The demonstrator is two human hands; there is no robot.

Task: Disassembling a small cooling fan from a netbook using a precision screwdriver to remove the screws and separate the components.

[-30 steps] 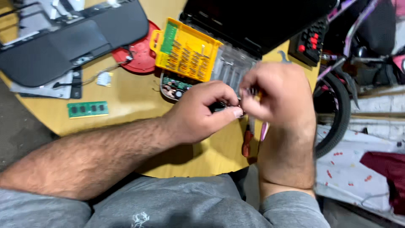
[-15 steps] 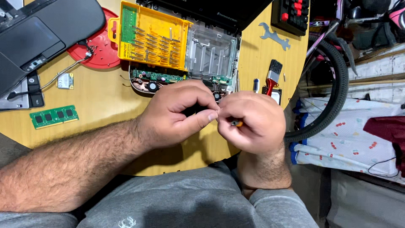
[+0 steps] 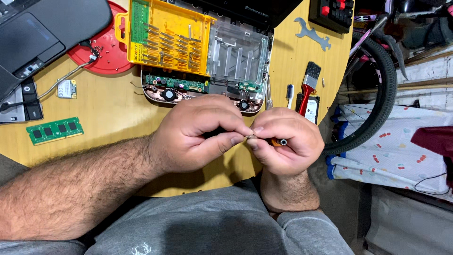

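Note:
My left hand point(image 3: 198, 134) and my right hand point(image 3: 285, 141) meet over the near edge of the round wooden table point(image 3: 113, 113). My right hand is closed around a small screwdriver handle with an orange and black end point(image 3: 279, 141). Thumb and forefinger of my left hand pinch a small metal bit point(image 3: 250, 137) at the tip of that handle. Just beyond my hands lies an opened laptop base point(image 3: 207, 87) with its green circuit board showing. A yellow bit case point(image 3: 165, 35) rests on top of it.
A red round tray point(image 3: 101, 59) with screws, a dark laptop cover point(image 3: 42, 33), a green memory stick point(image 3: 55, 130) and a small card point(image 3: 67, 88) lie at left. A brush point(image 3: 309, 82), a wrench point(image 3: 311, 34) and a bicycle tyre point(image 3: 377, 94) are at right.
The view has swung so the table and laptop base sit higher and further left. My hands have come closer to my body and stay joined on the screwdriver.

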